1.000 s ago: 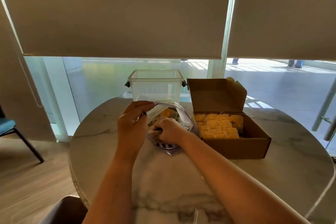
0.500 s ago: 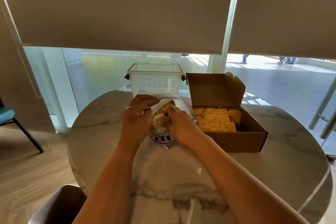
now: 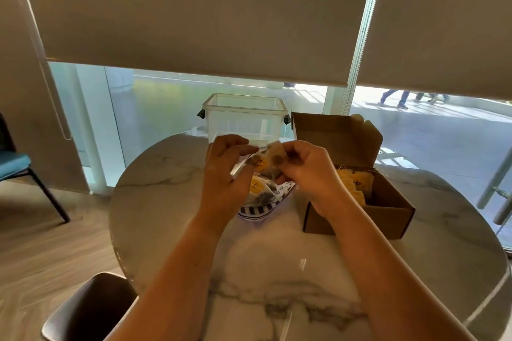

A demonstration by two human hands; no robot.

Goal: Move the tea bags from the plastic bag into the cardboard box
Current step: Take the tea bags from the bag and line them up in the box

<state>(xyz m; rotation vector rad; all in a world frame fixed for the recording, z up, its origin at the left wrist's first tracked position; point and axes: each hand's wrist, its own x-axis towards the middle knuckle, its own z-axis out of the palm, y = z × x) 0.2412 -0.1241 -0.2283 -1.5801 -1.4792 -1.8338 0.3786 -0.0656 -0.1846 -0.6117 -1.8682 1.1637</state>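
Note:
A clear plastic bag [image 3: 261, 206] with blue stripes at its base stands on the marble table, holding yellow-tagged tea bags [image 3: 257, 187]. My left hand [image 3: 225, 174] pinches the bag's upper left edge and holds it up. My right hand [image 3: 309, 171] grips a tea bag [image 3: 275, 153] lifted above the bag's mouth. To the right sits the open cardboard box [image 3: 388, 210], its lid up, with rows of yellow-tagged tea bags [image 3: 356, 185] inside; my right wrist hides part of them.
A clear plastic tub [image 3: 245, 116] with black clips stands behind the bag. The round marble table [image 3: 277, 271] ends close to the window. A dark chair back [image 3: 88, 313] is at bottom left and a teal chair [image 3: 16, 166] at far left.
My right hand has come up out of the plastic bag with a tea bag in its fingers. My left hand stays on the bag's edge, raised a little.

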